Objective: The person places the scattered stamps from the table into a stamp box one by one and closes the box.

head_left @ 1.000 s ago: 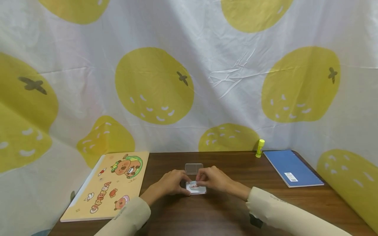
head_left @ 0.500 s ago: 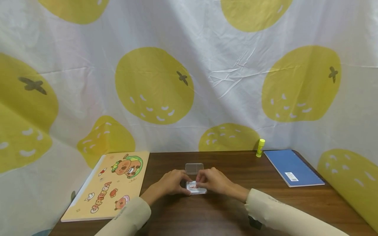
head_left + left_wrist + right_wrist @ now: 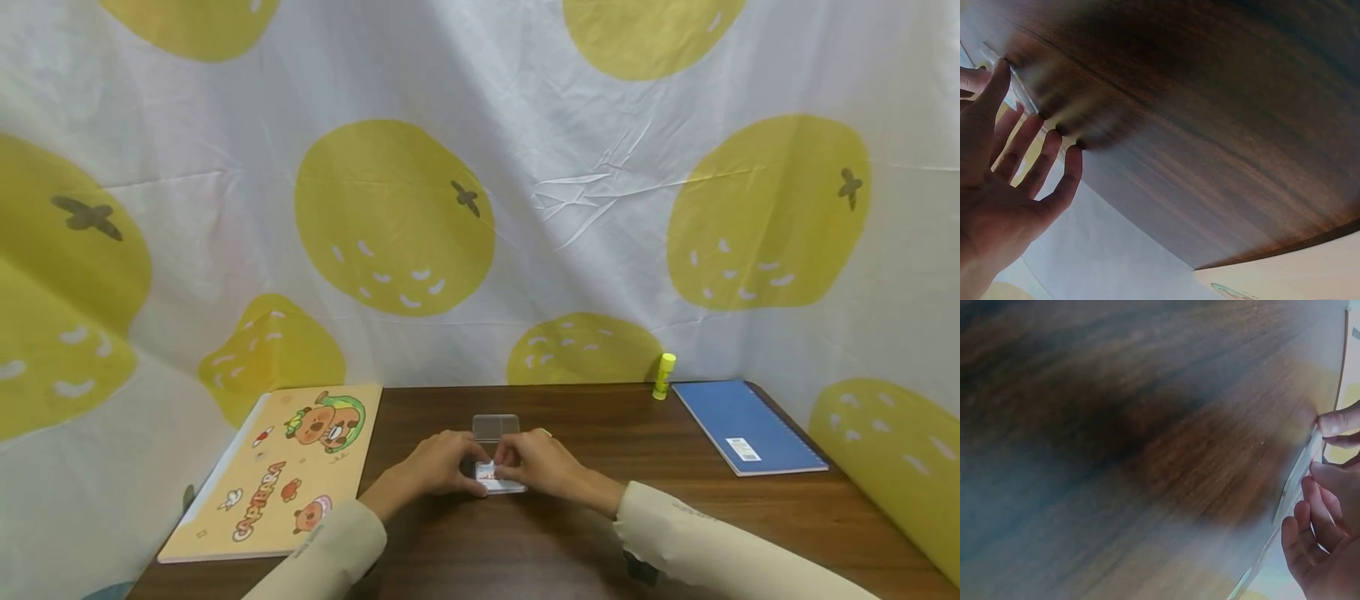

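A small flat case with a clear lid lies on the table in front of me, its lid tipped back. My left hand holds the case at its left side, thumb at the near edge; in the left wrist view the thumb touches the case's edge and the other fingers spread behind. Inside the case shows a small white piece with red print. My right hand pinches at this piece with thumb and forefinger, whose tips partly cover it. The right wrist view shows the case edge-on.
On the left lies a tan Capybara picture book or folder. A yellow glue stick stands at the back right, beside a blue spiral notebook. A curtain with yellow fruit hangs behind the wooden table.
The right fingers have lowered slightly; the small piece, tilted up a second ago, now lies flatter in the case. The left hand stays in place.
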A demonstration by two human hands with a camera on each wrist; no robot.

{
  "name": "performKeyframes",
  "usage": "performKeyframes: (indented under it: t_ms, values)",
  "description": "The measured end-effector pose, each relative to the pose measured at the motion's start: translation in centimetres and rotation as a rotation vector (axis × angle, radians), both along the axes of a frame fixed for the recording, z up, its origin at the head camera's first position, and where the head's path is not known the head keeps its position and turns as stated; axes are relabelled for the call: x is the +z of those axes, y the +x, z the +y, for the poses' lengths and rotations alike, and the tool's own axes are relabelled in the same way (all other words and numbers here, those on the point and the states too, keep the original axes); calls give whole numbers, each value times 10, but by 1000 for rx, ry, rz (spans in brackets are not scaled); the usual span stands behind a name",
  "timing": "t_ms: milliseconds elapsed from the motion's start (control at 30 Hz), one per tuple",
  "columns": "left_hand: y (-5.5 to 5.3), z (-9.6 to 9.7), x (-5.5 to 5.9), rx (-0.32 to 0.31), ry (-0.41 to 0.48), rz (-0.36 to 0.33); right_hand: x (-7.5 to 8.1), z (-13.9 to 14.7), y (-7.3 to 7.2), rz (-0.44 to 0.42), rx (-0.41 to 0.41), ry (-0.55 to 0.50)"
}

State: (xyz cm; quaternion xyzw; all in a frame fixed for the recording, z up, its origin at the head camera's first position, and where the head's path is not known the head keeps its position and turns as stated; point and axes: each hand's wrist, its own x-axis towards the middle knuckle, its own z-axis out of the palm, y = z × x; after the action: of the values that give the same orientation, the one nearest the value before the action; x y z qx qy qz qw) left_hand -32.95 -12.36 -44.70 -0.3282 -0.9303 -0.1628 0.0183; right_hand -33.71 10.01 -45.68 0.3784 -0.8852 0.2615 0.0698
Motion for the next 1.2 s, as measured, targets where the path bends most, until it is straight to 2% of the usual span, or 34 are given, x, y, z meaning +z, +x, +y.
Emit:
performKeyframes:
  t_ms: [267, 633, 1200]
  values:
    - [-2, 1, -1, 10, -6, -10, -1, 0, 0, -30, -3, 0]
    - [-4, 2, -2, 18, -2, -19, -1, 1, -1, 67, 19, 37]
    - [-5, 0, -4, 19, -6, -6, -4, 0, -2, 76, 40, 30]
